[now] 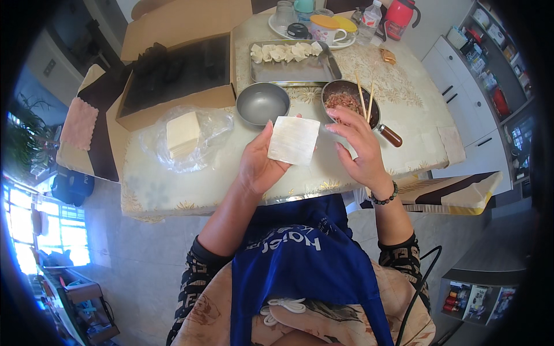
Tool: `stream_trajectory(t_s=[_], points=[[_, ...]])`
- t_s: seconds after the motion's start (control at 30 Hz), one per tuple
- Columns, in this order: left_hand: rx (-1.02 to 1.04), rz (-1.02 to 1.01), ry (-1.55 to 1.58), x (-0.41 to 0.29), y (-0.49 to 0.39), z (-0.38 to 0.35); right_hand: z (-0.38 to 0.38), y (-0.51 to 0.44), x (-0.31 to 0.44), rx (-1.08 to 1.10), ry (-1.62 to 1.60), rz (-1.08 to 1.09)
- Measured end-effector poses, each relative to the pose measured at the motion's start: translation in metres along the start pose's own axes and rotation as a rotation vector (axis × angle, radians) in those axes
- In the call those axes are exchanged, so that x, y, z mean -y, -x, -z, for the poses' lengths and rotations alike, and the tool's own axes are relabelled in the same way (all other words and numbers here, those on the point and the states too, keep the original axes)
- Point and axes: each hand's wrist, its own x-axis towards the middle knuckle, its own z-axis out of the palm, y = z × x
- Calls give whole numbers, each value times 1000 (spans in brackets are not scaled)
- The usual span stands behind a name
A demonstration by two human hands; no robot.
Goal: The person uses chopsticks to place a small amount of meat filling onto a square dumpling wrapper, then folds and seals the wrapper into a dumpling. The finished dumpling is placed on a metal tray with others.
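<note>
A square dough wrapper [294,140] lies flat across the palm and fingers of my left hand [262,162]. Nothing is in my right hand [357,145], whose fingers are spread just right of the wrapper, near the pan. That small pan [375,93] with a brown handle holds minced meat filling [343,103] and a pair of chopsticks [364,97]. A grey metal bowl [262,105] stands behind my left hand. Further left, a stack of square wrappers [183,134] sits on a clear plastic bag [216,125]. Folded wontons [285,52] line the far side of a metal tray [294,72].
An open cardboard box [173,104] with black plastic inside occupies the table's left rear. Behind the tray stands a plate of cups [324,28], beside a plastic bottle [370,24] and a red thermos jug [399,19]. Chairs [450,192] flank the table [164,194].
</note>
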Motion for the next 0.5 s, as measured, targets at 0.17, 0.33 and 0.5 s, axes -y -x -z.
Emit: stream_trajectory(t_s=[0.17, 0.33, 0.5], points=[[-56, 18, 33, 3, 3, 1, -12, 3, 5, -113, -130, -139], [-74, 43, -20, 12, 2, 5, -29, 19, 3, -20, -728, -587], [-66, 39, -101, 15, 4, 7, -35, 12, 21, -134, -1183, -929]])
